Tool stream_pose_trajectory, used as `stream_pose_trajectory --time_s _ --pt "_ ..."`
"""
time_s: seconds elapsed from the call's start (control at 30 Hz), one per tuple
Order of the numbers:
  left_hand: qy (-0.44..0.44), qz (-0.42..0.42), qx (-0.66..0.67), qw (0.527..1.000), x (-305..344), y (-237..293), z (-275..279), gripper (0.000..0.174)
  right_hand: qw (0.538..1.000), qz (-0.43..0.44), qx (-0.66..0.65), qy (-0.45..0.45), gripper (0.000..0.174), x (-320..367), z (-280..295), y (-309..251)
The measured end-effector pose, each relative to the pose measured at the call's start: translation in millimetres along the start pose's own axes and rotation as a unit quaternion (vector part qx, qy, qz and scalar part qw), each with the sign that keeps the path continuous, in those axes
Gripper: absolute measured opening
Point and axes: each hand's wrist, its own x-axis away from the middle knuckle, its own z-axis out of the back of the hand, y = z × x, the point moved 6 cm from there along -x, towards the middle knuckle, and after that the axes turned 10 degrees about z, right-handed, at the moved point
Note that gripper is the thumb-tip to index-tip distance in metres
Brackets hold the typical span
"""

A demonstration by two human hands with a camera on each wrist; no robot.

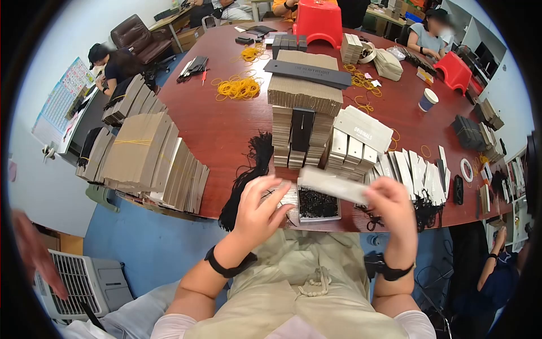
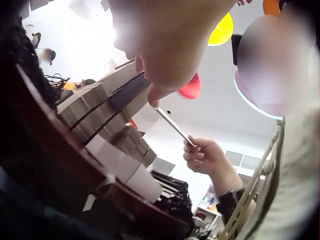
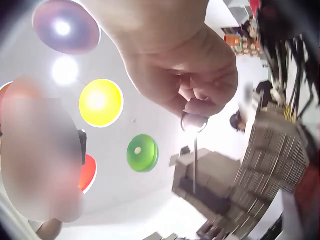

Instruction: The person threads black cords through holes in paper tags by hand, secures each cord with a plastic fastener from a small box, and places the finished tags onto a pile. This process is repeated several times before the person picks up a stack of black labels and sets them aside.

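My right hand (image 1: 389,206) pinches one end of a pale, flat card tag (image 1: 333,185), blurred by motion in the head view. The left wrist view shows the tag (image 2: 175,127) edge-on. My left hand (image 1: 259,206) is raised at the tag's other side, fingers and thumb apart, with a gap between them and the tag in the head view. Below the tag lies a shallow white tray (image 1: 340,210) of small black pieces (image 1: 318,204). Beside it, partly hidden under my left hand, are pale tags (image 1: 291,195). A bundle of black cords (image 1: 251,175) lies left of that hand.
Tall stacks of brown card tags (image 1: 305,96) stand straight ahead, more stacks (image 1: 135,147) at left. White tags (image 1: 361,130) and strung tags (image 1: 412,169) lie at right. Yellow rubber bands (image 1: 237,87), a paper cup (image 1: 428,100) and a red stool (image 1: 319,25) are farther back. Other people sit around.
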Motion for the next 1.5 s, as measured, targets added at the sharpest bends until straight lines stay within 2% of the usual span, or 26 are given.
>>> stream_pose_trajectory --time_s 0.03,0.17,0.23,0.27,0.3,0.33,0.43,0.47,0.5,0.53,0.57,0.63,0.67,0.73,0.8,1.0,1.03,1.07,1.13,1.17,1.27,1.3,1.37,1.43,1.47,1.5 --pt "-0.05 0.0 0.005 0.999 9 -8 -7 0.037 0.996 -0.04 0.004 0.078 0.01 10 28 4" --pt "-0.227 0.028 0.03 0.973 39 -26 -34 0.023 0.936 -0.01 -0.131 0.326 0.016 44 106 30" --pt "-0.265 0.022 0.024 0.964 48 -33 -42 0.022 0.961 -0.078 -0.067 0.257 0.017 58 131 45" --pt "-0.267 0.025 0.014 0.963 49 -36 -45 0.02 0.946 -0.059 0.146 0.282 0.017 64 146 42" --pt "-0.268 0.028 0.004 0.963 50 -38 -47 0.019 0.888 -0.036 0.352 0.293 0.017 67 150 32" --pt "-0.269 0.032 -0.007 0.963 51 -39 -49 0.018 0.789 -0.011 0.542 0.29 0.017 67 148 21" --pt "-0.223 0.02 -0.015 0.974 45 -35 -49 0.009 0.694 0.167 0.583 0.387 0.014 60 112 -26" --pt "-0.205 0.018 0.017 0.978 37 -32 -47 0.013 0.753 0.191 0.524 0.35 0.009 52 99 -27" --pt "-0.197 0.059 0.058 0.977 34 -32 -45 0.011 0.85 0.154 0.392 0.316 0.006 42 82 -17" --pt "-0.186 0.098 0.101 0.972 31 -34 -44 0.009 0.935 0.027 0.24 0.259 0.005 33 61 4" --pt "-0.174 0.138 0.143 0.965 30 -35 -44 0.007 0.951 0.158 0.22 0.151 0.008 19 25 -8" --pt "-0.14 0.178 0.174 0.958 26 -40 -48 0.006 0.987 0.148 0.069 -0.015 0.021 2 -33 -10" --pt "-0.13 0.18 0.196 0.955 21 -38 -47 0.007 0.989 0.134 0.034 -0.05 0.026 -2 -52 -6" --pt "-0.123 0.192 0.257 0.939 12 -28 -45 0.008 0.983 0.179 0.009 -0.026 0.025 -9 -77 -13" --pt "-0.127 0.172 0.249 0.945 8 -27 -46 0.009 0.984 0.15 -0.093 -0.025 0.022 -18 -90 -8" --pt "-0.126 0.196 0.224 0.946 3 -17 -35 0.008 0.962 0.119 -0.246 -0.023 0.009 -24 -92 -4" --pt "-0.123 0.188 0.211 0.951 -1 -17 -32 0.008 0.942 0.094 -0.32 -0.035 0.009 -25 -89 -2" --pt "-0.131 0.117 0.184 0.967 -3 -18 -29 0.011 0.915 0.067 -0.394 -0.048 0.01 -24 -86 1" --pt "-0.123 0.123 0.21 0.962 -1 -28 -22 0.015 0.856 0.053 -0.508 -0.077 0.012 -26 -81 10" --pt "-0.13 0.138 0.227 0.955 -1 -35 -17 0.015 0.859 0.057 -0.502 -0.081 0.01 -25 -76 10" --pt "-0.084 0.2 0.455 0.863 3 -67 -2 0.021 0.944 -0.02 -0.316 -0.095 0.007 -24 -64 26" --pt "-0.057 0.169 0.61 0.772 -7 -61 4 0.024 0.96 -0.046 -0.253 -0.112 0.006 -23 -63 34" --pt "0.048 0.3 0.703 0.643 -13 -56 17 0.028 0.976 -0.085 -0.137 -0.145 0.006 -18 -68 47" --pt "0.012 0.216 0.855 0.472 -17 -66 21 0.031 0.974 -0.07 -0.109 -0.185 0.008 -12 -78 60" --pt "-0.042 0.164 0.894 0.414 -17 -73 24 0.033 0.973 -0.072 -0.075 -0.208 0.01 -11 -81 63" --pt "-0.061 0.169 0.885 0.429 -19 -69 24 0.033 0.972 -0.052 -0.027 -0.228 0.01 -11 -84 60"
